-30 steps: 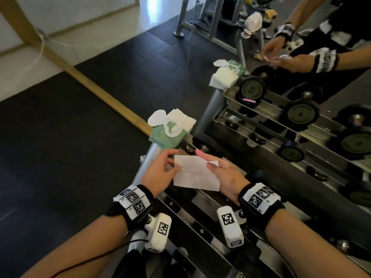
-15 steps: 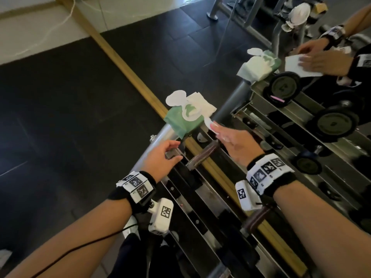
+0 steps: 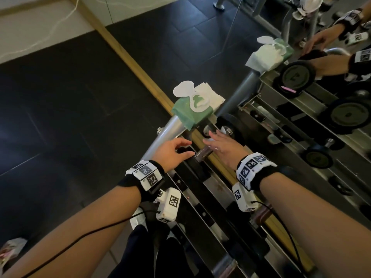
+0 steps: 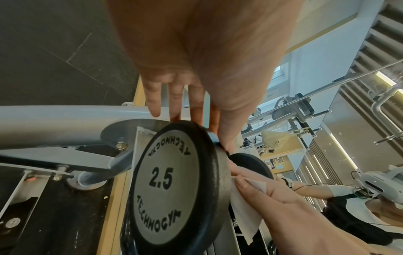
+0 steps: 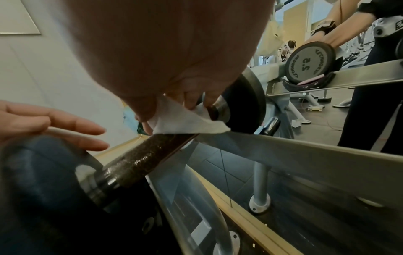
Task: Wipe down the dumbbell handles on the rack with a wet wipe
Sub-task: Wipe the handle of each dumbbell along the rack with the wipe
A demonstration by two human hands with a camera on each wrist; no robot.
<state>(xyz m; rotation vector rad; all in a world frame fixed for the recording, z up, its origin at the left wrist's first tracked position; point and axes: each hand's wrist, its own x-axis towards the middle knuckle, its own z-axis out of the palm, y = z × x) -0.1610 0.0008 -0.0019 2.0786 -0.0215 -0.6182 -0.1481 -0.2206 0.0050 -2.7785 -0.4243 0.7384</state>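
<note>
— Right hand (image 5: 174, 57)?
— Grip pinching wet wipe (image 5: 185, 120), seemingly on the dumbbell handle (image 5: 139, 160).
— Left hand (image 4: 196, 57)?
— Grip wide, fingers straight, touching the 2.5 dumbbell (image 4: 172, 186) plate, rack (image 4: 56, 120) just behind.

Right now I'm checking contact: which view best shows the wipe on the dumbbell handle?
Right wrist: the wipe lies on the handle under the right hand. Left wrist shows only the wipe hanging behind the plate; head shows just a corner.

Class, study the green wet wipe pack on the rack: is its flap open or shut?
Open. In the head view the wet wipe pack has its white flap peeled back, and a wipe sticks out of the opening.
</note>
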